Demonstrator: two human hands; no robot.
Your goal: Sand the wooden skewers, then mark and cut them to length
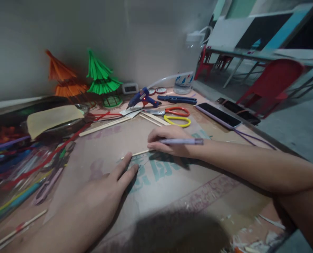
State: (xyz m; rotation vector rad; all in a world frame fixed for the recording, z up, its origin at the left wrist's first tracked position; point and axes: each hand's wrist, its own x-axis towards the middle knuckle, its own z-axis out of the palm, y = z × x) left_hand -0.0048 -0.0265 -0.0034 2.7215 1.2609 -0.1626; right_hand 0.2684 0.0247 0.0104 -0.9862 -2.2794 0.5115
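Note:
A thin wooden stick [140, 153] lies flat on the printed cardboard sheet [93, 196]. My left hand [103, 189] rests beside it, fingers stretched apart, with the index fingertip on the stick's left part. In my right hand [169, 140] a slim light purple pen [182, 141] is gripped, its rear end pointing right. The pen's tip is hidden by my fingers, which are at the stick's right end. Behind my right hand are scissors [177, 111] with one red and one yellow handle.
A blue glue gun [144, 98] with a lit red light stands near the wall. Around it are wooden sticks [106, 125], blue pliers [177, 99] and a phone [218, 115]. Orange [64, 77] and green [100, 75] tree-shaped crafts stand behind. Coloured supplies [21, 168] lie left; scraps [251, 240] lie lower right.

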